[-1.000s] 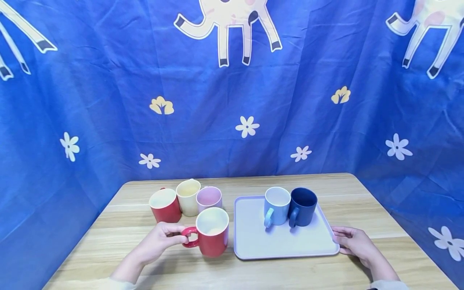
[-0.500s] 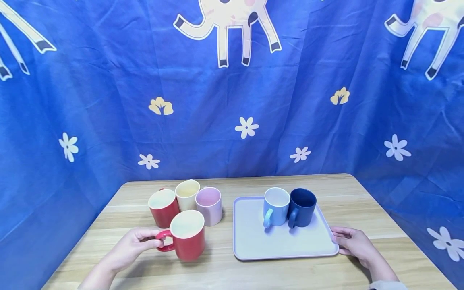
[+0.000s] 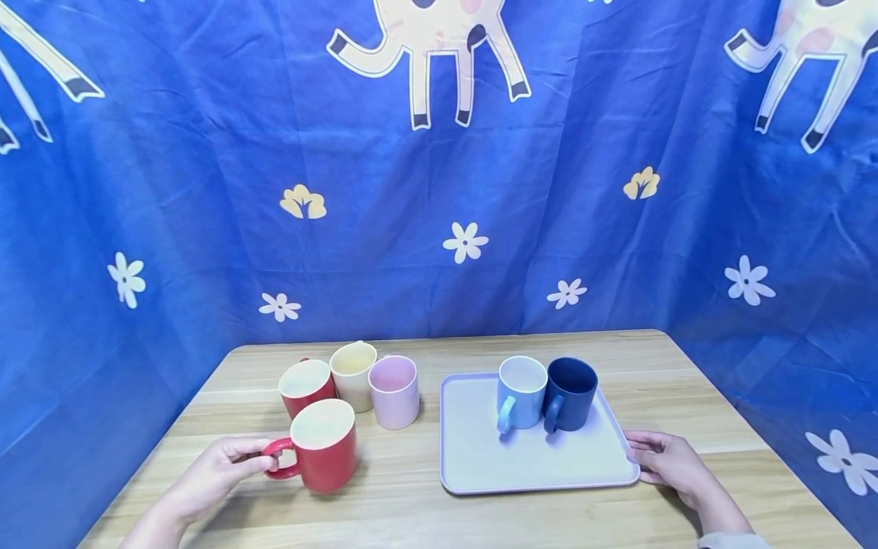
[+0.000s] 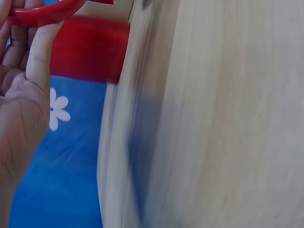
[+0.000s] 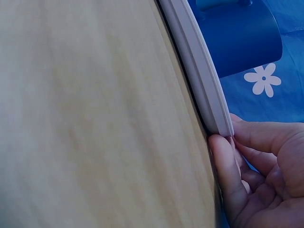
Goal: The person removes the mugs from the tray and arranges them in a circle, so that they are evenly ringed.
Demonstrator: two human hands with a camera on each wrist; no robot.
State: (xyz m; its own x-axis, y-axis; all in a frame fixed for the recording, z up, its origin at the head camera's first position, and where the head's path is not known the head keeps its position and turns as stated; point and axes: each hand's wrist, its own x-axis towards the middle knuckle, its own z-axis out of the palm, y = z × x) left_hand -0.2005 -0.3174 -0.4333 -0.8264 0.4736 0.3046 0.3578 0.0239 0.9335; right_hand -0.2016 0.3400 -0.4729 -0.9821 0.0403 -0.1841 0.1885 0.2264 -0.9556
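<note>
In the head view my left hand (image 3: 213, 473) pinches the handle of a red mug (image 3: 329, 459) with a white inside, at the left front of the table. The left wrist view shows thumb and fingers round the red handle (image 4: 45, 15). Behind that mug stand another red mug (image 3: 306, 381), a cream mug (image 3: 354, 381) and a lilac mug (image 3: 395, 404). My right hand (image 3: 668, 463) grips the right front edge of a pale lilac tray (image 3: 473, 457), with thumb and fingertips at its rim in the right wrist view. The tray bears a light blue mug (image 3: 528, 400) and a navy mug (image 3: 578, 404), side by side.
All of this is on a light wooden table (image 3: 384, 518) with rounded back corners. A blue curtain (image 3: 384, 282) with white flowers and animal figures hangs behind it and along both sides.
My left hand has carried the red mug leftward, away from the tray, to in front of the other red mug. The right hand, the tray and its two mugs stay in place.
</note>
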